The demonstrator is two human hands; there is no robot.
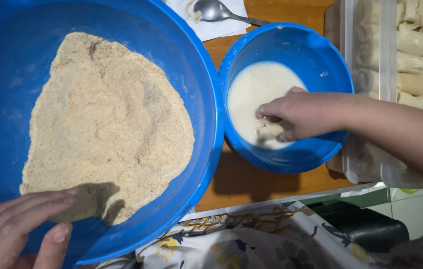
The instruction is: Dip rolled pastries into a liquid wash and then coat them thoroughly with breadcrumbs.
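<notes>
At the near left, the left hand [20,229] rests flat with fingers loosely spread on the inner wall of the large blue basin [2,74], holding nothing, its fingertips at the near edge of the breadcrumb heap [107,124]. Right of the basin, on the wooden table [251,184], stands the small blue bowl [321,60] with pale white batter [256,89]. The right hand [301,114] reaches into it from the right, fingers pinched around a small pale roll [269,130] that lies partly in the batter. The roll looks soft, light and slippery when wet; it is probably best held gently at its ends, since a squeeze could tear the wrapper. Far, above the bowl, a metal spoon [214,10] lies on white paper [221,29]. At the far right, a clear container [375,60] holds more wrapped rolls [420,50].
</notes>
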